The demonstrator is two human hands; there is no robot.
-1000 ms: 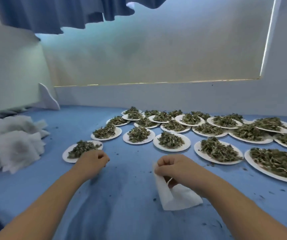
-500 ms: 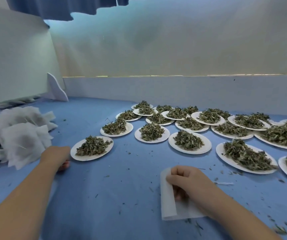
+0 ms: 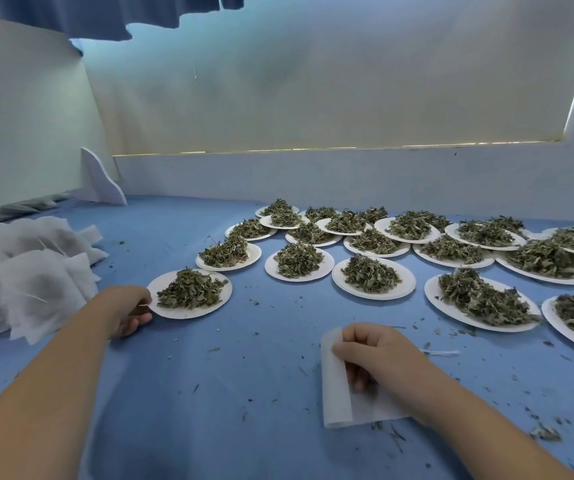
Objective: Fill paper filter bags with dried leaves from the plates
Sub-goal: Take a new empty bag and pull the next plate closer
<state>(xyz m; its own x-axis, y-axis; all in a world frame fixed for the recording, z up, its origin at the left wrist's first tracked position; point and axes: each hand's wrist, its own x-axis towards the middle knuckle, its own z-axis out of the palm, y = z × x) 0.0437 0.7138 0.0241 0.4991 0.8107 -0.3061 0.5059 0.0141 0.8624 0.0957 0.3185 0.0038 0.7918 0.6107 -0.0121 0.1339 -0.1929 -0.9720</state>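
1. Filled bags (image 3: 36, 282): a pile of white filter bags with dark contents showing through lies at the far left of the worktop (image 3: 209, 393), which is covered in blue cloth.
2. Left hand (image 3: 129, 310): positioned just right of the pile, at the left rim of the nearest plate (image 3: 181, 312). The fingers are curled and touch the rim. It cannot be told whether they pinch it.
3. Nearest plate: a white paper plate resting flat on the worktop and carrying a heap of dried leaves (image 3: 190, 289).
4. Paper filter bag (image 3: 336, 386): an empty white bag lying on the worktop in the near centre, well apart from the nearest plate. Its left edge is folded over as a strip.
5. Right hand (image 3: 379, 355): rests on top of the paper filter bag with the fingers curled and pinching the bag material.
6. String (image 3: 446, 353): a short white piece lying on the worktop just right of the right hand.
7. Remaining plates (image 3: 374, 296): many white plates, each heaped with dried leaves, stand in overlapping rows from the centre to the right edge.
8. Leaf fragments (image 3: 543, 434): scattered over the worktop, densest at the lower right.
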